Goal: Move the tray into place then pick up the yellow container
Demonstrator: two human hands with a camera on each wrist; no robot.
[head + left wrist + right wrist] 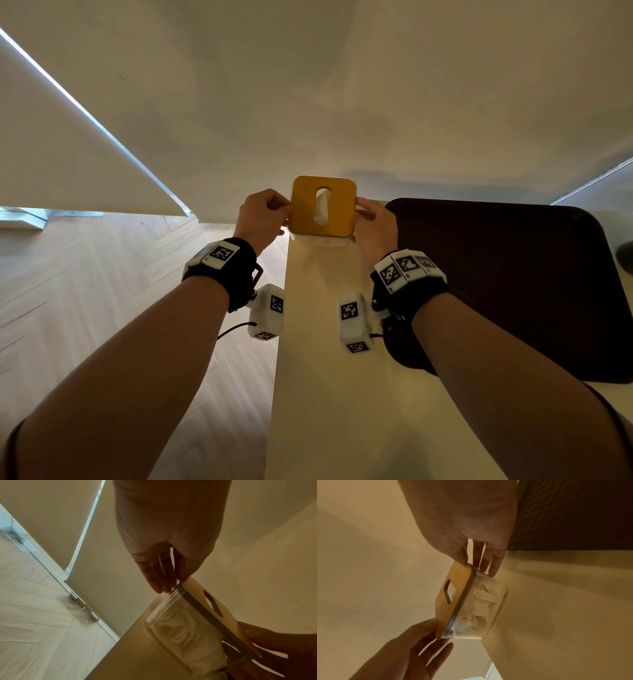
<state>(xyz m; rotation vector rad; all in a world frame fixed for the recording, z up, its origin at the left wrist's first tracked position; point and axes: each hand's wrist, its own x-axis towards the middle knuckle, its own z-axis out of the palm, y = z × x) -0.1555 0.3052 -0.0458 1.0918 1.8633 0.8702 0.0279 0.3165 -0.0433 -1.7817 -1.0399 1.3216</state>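
The yellow container [305, 205] has a square yellow lid with a slot and a clear body stuffed with white tissue [180, 622] [484, 601]. It is at the far left corner of the pale table [318, 342]; whether it rests on the table I cannot tell. My left hand [286, 212] [164, 574] pinches the lid's left edge. My right hand [359, 210] [479, 558] pinches the right edge. The dark brown tray [513, 274] [573, 513] lies flat on the table just right of my right wrist.
A white wall stands right behind the container. Herringbone wood floor [102, 308] lies below the table's left edge, with a pale blind [68, 154] beyond it. A small dark object [625, 255] shows at the right edge past the tray.
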